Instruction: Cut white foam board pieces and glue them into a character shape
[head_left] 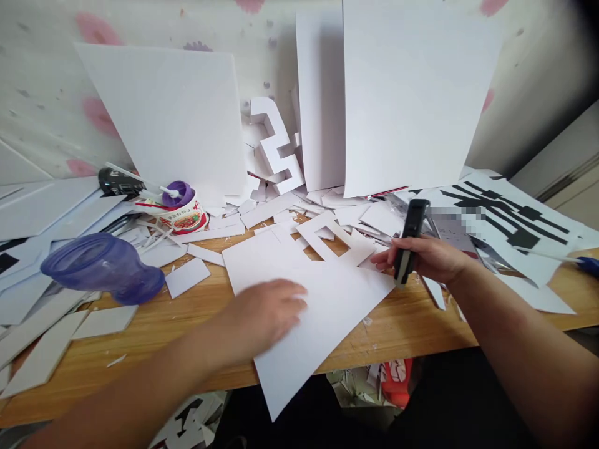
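A white foam board sheet (318, 305) lies at an angle on the desk, its near corner reaching over the front edge. Cut-out gaps run along its far edge. My left hand (269, 312) is over the middle of the sheet, slightly blurred, its fingers stretched out and holding nothing. Whether its palm presses on the board I cannot tell. My right hand (433, 255) grips a black utility knife (412, 240) near the sheet's right corner. The knife is held upright, with its pale lower end just above the board's edge; no blade can be made out.
A purple translucent jar (105, 268) and a paper tub (185, 215) stand left. White foam scraps (187, 277) litter the desk (187, 330). Large white boards (412, 93) lean behind a white block shape (278, 149). Printed paper (505, 215) lies right.
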A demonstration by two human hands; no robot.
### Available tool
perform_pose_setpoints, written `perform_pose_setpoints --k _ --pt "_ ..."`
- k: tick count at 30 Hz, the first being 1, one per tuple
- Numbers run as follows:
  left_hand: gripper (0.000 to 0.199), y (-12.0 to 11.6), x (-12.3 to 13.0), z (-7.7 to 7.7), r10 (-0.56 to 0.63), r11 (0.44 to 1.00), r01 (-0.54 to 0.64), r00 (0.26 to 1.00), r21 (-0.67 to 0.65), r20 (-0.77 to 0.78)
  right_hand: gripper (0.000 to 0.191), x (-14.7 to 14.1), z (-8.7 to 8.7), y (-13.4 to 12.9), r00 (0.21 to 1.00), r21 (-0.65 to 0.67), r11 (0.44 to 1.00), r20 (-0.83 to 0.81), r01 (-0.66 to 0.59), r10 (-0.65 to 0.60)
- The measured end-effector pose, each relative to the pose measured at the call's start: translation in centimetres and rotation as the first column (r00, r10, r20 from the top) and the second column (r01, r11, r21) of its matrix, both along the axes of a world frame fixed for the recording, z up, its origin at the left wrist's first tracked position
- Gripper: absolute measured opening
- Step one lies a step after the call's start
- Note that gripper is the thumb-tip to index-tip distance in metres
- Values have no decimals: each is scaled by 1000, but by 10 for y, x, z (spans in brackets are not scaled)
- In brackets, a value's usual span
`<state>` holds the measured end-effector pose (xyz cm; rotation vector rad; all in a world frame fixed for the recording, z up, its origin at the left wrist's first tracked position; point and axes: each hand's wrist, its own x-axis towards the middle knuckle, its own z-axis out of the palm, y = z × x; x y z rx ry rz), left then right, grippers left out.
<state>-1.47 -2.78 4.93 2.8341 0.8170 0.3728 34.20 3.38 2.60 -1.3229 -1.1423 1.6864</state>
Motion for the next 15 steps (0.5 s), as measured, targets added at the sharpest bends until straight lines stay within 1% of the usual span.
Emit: perform_pose_setpoints --k 1,2,4,6,7,9,10,13,15 --pt "24 13 -6 -4 60 994 -52 995 97 -83 33 3 1 -3 997 48 996 10 78 -78" --pt "24 24 -10 -8 92 986 -71 987 151 -135 33 3 2 -8 987 101 982 9 160 -161" --pt "24 37 -10 -19 92 982 -63 983 178 -161 35 -4 2 -19 958 201 938 -26 283 -284" --pt "24 38 -3 -29 45 983 -18 988 181 -149 42 -21 1 -32 941 267 904 -52 335 -333" --pt "23 36 1 -34 20 981 7 990 192 -139 44 -33 -1 -38 946 280 906 -39 318 -321" --pt "23 27 7 -42 -12 971 37 994 235 -105 40 -59 -7 -47 948 304 906 27 294 -317" --pt "25 22 9 -46 -24 963 44 997 264 -80 37 -73 -11 -50 939 337 891 52 305 -341" --pt "30 14 8 -54 -46 940 50 999 337 -21 28 -108 -23 -51 959 417 879 56 231 -279" --pt "31 12 6 -56 -47 937 47 999 346 -9 22 -124 -28 -50 962 484 858 103 173 -251"
